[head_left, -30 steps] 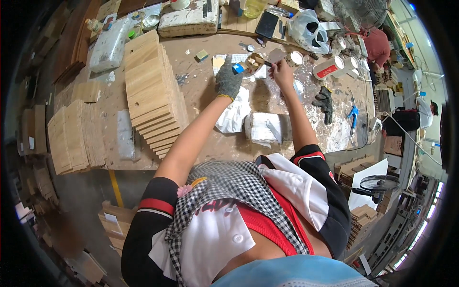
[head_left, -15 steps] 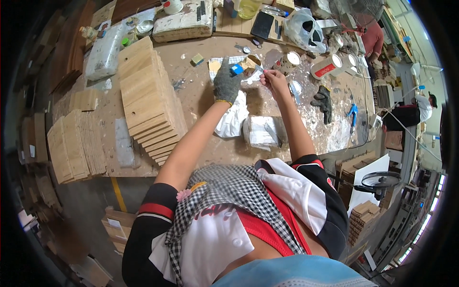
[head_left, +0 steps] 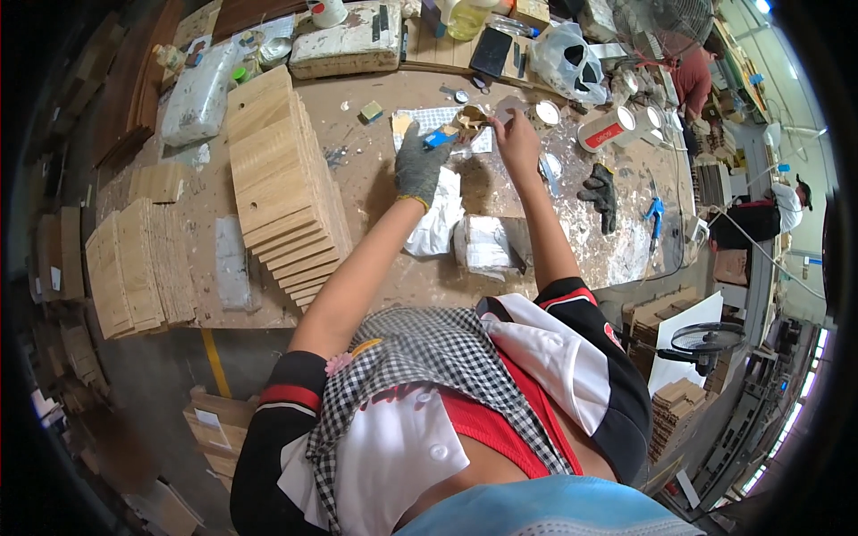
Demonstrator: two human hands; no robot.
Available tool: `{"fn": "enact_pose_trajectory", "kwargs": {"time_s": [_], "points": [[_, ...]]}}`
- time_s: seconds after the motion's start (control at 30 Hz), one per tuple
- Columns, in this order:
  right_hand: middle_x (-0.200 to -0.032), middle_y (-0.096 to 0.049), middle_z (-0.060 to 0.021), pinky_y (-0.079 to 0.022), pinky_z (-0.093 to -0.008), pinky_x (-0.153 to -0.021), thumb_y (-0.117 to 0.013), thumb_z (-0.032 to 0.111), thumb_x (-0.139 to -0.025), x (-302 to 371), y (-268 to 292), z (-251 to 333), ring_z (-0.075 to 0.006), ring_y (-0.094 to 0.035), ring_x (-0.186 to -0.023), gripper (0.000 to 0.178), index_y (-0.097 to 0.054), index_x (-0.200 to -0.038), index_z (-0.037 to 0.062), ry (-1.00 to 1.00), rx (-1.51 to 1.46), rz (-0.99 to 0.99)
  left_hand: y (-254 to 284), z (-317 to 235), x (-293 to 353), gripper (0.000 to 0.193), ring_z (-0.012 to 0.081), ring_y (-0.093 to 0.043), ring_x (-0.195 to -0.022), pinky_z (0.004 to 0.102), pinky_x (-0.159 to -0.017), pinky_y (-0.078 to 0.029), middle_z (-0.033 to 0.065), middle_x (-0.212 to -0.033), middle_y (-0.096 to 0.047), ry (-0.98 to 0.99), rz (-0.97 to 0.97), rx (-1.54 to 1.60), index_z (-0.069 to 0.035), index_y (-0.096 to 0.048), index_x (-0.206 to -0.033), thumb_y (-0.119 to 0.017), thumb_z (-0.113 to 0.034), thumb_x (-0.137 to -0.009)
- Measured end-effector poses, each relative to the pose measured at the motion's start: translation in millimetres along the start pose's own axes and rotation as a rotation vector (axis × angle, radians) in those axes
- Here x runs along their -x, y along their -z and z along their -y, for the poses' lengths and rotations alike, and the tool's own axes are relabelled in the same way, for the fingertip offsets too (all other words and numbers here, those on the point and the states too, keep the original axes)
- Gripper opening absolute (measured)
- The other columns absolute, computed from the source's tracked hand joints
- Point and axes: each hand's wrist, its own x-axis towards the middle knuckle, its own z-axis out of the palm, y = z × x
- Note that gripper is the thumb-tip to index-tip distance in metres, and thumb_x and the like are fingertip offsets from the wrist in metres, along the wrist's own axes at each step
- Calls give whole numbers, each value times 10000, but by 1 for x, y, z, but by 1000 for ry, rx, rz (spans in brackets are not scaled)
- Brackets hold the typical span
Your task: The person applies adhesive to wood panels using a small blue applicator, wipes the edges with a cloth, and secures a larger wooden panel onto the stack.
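Observation:
My left hand point(head_left: 422, 165), in a grey knitted glove, is over the middle of the worktable. It holds a small blue piece point(head_left: 440, 137) whose kind I cannot make out. Right beside that piece is a brown, putty-smeared container point(head_left: 470, 116), on a checked cloth point(head_left: 429, 116). My bare right hand point(head_left: 518, 147) is at the container's right, its fingers closed; what they hold, if anything, is too small to name. Just beyond those fingers shows a greyish round shape point(head_left: 509, 107). A crumpled white cloth or bag point(head_left: 438, 214) lies below my left hand.
Stacked wooden boards point(head_left: 268, 161) stand at the left. A wrapped white block point(head_left: 487, 243) lies between my forearms. To the right are white cans point(head_left: 608, 129), a spare grey glove point(head_left: 601, 198) and a blue-handled tool point(head_left: 656, 221). A phone point(head_left: 491, 51) lies at the back.
My right hand has moved slightly up and right, and its wrist has turned. The blue piece in my left hand has tilted and shifted slightly down.

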Motion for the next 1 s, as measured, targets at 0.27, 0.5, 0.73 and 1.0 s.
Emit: {"fn": "enact_pose_trajectory", "kwargs": {"time_s": [0.27,0.5,0.73,1.0], "points": [[-861,-641,-2,-533,-237,-700,-694,101,-919,54,3,31,-104,-611,-736,198,-653,-1084,-1,-806,-1331,983,21,-22,61,436,137,-612,-947,255,-770,-517,90,-1099,-636,301,209,482,6,-513,-1309,-660,-117,-918],[-870,-702,-152,-540,-389,-725,-750,250,-842,27,-42,30,-254,-683,-823,301,-683,-978,-11,-99,-301,734,53,-2,103,367,250,-571,-1155,396,-996,-457,163,-1304,-537,-228,677,-661,9,-498,-1324,-446,-115,-982],[-935,-670,-186,-537,-463,-793,-672,262,-835,34,-127,36,-363,-661,-901,230,-684,-902,43,288,375,503,153,-107,184,610,238,-485,-1334,367,-1123,-403,181,-1445,-472,192,777,313,48,-325,-1463,-490,59,-875],[-1034,-630,-176,-524,-439,-832,-728,290,-789,51,-113,61,-343,-638,-975,269,-743,-903,47,195,368,465,269,-96,273,417,302,-607,-1151,408,-1041,-484,225,-1244,-602,408,217,335,65,-411,-1401,-455,-114,-1027]]}}
